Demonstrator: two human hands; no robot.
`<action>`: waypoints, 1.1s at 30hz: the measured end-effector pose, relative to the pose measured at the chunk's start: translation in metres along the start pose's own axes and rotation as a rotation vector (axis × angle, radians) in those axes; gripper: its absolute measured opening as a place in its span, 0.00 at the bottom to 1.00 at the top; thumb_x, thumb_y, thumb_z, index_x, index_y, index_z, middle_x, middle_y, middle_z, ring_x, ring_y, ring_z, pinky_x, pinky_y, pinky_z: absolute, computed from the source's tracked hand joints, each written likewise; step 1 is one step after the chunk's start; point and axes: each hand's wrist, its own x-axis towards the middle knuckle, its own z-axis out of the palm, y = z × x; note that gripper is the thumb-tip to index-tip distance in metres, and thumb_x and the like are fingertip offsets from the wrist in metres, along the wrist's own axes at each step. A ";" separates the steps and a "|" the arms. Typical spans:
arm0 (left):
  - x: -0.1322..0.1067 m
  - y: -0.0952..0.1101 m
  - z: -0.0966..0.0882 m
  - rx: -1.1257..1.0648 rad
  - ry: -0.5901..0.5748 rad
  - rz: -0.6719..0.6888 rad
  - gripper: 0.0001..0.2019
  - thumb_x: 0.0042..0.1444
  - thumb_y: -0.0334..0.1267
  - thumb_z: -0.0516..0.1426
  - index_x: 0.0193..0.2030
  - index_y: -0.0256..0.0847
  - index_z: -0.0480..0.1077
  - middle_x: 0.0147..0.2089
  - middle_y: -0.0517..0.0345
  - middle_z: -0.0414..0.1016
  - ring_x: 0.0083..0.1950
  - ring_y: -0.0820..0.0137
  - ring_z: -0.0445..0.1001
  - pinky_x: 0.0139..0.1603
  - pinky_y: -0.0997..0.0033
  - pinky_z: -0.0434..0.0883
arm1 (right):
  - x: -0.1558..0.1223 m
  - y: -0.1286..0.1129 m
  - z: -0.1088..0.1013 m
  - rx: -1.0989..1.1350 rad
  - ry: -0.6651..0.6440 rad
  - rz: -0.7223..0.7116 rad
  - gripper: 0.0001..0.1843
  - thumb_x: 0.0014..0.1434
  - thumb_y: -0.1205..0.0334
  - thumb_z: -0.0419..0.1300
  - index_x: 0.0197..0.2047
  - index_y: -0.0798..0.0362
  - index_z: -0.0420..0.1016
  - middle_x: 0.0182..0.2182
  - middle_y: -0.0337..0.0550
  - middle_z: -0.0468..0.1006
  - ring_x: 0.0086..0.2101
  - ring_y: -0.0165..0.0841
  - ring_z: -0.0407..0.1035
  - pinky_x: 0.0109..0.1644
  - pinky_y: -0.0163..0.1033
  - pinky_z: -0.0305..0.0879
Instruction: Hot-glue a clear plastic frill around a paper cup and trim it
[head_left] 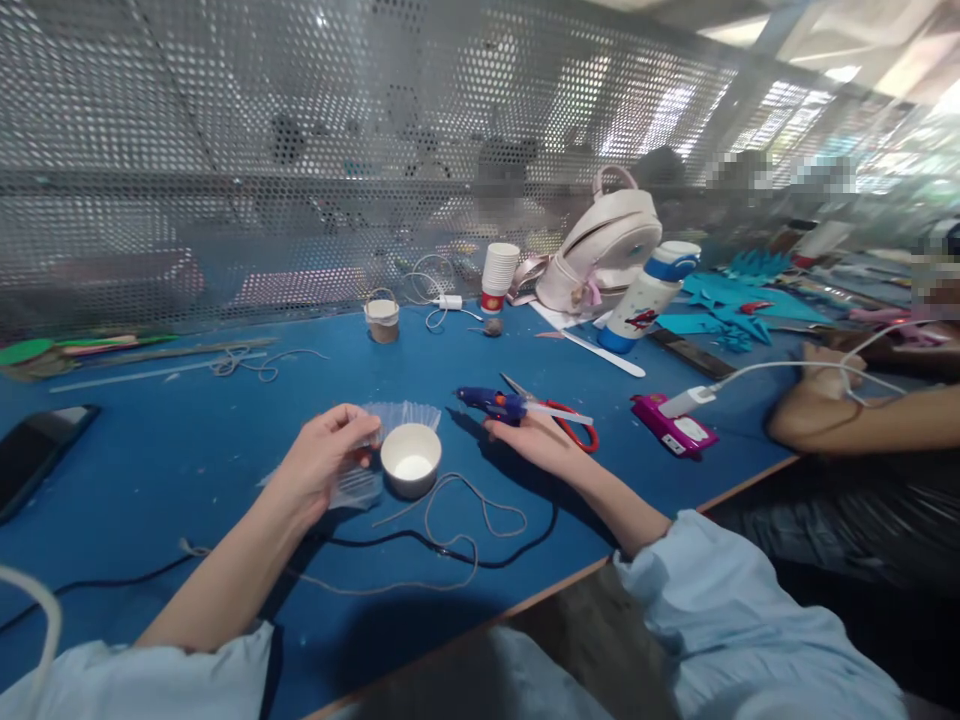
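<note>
My left hand [334, 450] is closed, pinching a strip of clear pleated plastic [356, 488]. The plastic passes beside and behind a small white paper cup [411, 460], which stands upright with its open top showing a white inside. To the right, my right hand [540, 438] is closed round a blue hot glue gun [491, 402] just above the table, its nozzle toward the left and a glue stick [562, 412] out of its back. Scissors [581, 428] with red handles lie partly hidden behind that hand. Loose string [480, 500] curls in front of the cup.
A black cord [495, 565] crosses the blue table [375, 640]. Farther back are a string-wrapped cup [384, 320], stacked paper cups [500, 275], a water bottle [645, 300] and a backpack [600, 245]. A magenta power strip [675, 428] lies right, near another person's arm [840, 405]. A phone [41, 450] lies left.
</note>
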 end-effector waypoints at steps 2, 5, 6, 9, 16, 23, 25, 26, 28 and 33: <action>0.000 0.000 -0.001 -0.001 0.001 -0.012 0.15 0.36 0.44 0.67 0.22 0.39 0.67 0.21 0.62 0.69 0.22 0.75 0.65 0.23 0.75 0.62 | -0.004 -0.002 -0.002 0.023 0.010 0.002 0.14 0.58 0.52 0.55 0.33 0.54 0.74 0.25 0.40 0.76 0.27 0.31 0.70 0.31 0.35 0.63; 0.001 -0.001 -0.004 -0.003 -0.002 -0.020 0.14 0.37 0.44 0.67 0.23 0.39 0.67 0.21 0.62 0.70 0.22 0.74 0.66 0.23 0.75 0.62 | -0.005 -0.004 -0.004 0.029 0.026 -0.005 0.14 0.58 0.50 0.55 0.33 0.53 0.73 0.25 0.38 0.76 0.28 0.32 0.71 0.33 0.36 0.64; 0.002 -0.001 -0.005 -0.002 -0.005 -0.027 0.14 0.38 0.44 0.66 0.23 0.39 0.67 0.21 0.61 0.70 0.21 0.74 0.66 0.23 0.75 0.62 | -0.004 -0.004 -0.004 0.019 0.028 -0.010 0.14 0.58 0.50 0.56 0.32 0.52 0.72 0.25 0.38 0.76 0.28 0.32 0.70 0.33 0.36 0.64; 0.003 -0.003 -0.007 0.011 -0.013 -0.046 0.15 0.39 0.45 0.66 0.24 0.39 0.68 0.20 0.61 0.71 0.21 0.74 0.66 0.23 0.75 0.62 | 0.003 -0.006 0.000 0.011 0.010 -0.003 0.14 0.57 0.51 0.56 0.30 0.53 0.71 0.24 0.38 0.74 0.27 0.32 0.69 0.31 0.36 0.62; 0.003 -0.004 -0.010 -0.046 -0.029 -0.065 0.14 0.39 0.43 0.67 0.24 0.38 0.68 0.22 0.59 0.74 0.22 0.75 0.68 0.23 0.75 0.63 | -0.010 -0.019 0.000 0.089 0.079 -0.053 0.13 0.59 0.52 0.55 0.32 0.53 0.70 0.24 0.39 0.74 0.27 0.32 0.70 0.32 0.35 0.64; 0.005 0.001 -0.006 -0.033 0.032 -0.058 0.16 0.35 0.40 0.69 0.27 0.38 0.67 0.24 0.56 0.77 0.23 0.74 0.69 0.24 0.75 0.64 | -0.030 -0.040 -0.004 -0.022 -0.057 -0.619 0.08 0.60 0.58 0.58 0.38 0.53 0.69 0.31 0.41 0.76 0.28 0.28 0.69 0.33 0.32 0.63; 0.006 0.002 -0.003 -0.026 0.082 -0.041 0.18 0.34 0.38 0.68 0.32 0.39 0.68 0.23 0.59 0.77 0.24 0.72 0.70 0.24 0.75 0.63 | -0.028 -0.042 -0.003 -0.063 -0.158 -0.727 0.08 0.61 0.58 0.57 0.39 0.54 0.69 0.32 0.43 0.77 0.28 0.29 0.69 0.33 0.32 0.63; 0.007 0.001 -0.002 -0.024 0.094 -0.028 0.20 0.34 0.38 0.68 0.36 0.40 0.68 0.23 0.60 0.77 0.24 0.72 0.71 0.24 0.75 0.63 | -0.027 -0.044 -0.003 -0.103 -0.190 -0.756 0.08 0.61 0.59 0.56 0.40 0.55 0.69 0.33 0.44 0.77 0.29 0.29 0.69 0.33 0.33 0.62; 0.009 -0.001 -0.001 -0.024 0.089 -0.005 0.21 0.35 0.37 0.68 0.39 0.40 0.70 0.23 0.60 0.77 0.25 0.72 0.71 0.24 0.75 0.63 | -0.024 -0.047 -0.003 -0.200 -0.209 -0.793 0.08 0.62 0.60 0.55 0.41 0.56 0.69 0.33 0.45 0.76 0.30 0.30 0.69 0.33 0.33 0.61; 0.010 -0.005 -0.001 -0.025 0.063 -0.036 0.16 0.35 0.38 0.67 0.33 0.34 0.77 0.25 0.57 0.77 0.27 0.73 0.72 0.27 0.75 0.66 | -0.021 -0.059 -0.003 -0.437 -0.236 -0.804 0.07 0.62 0.61 0.53 0.38 0.56 0.68 0.31 0.44 0.75 0.28 0.31 0.66 0.30 0.35 0.52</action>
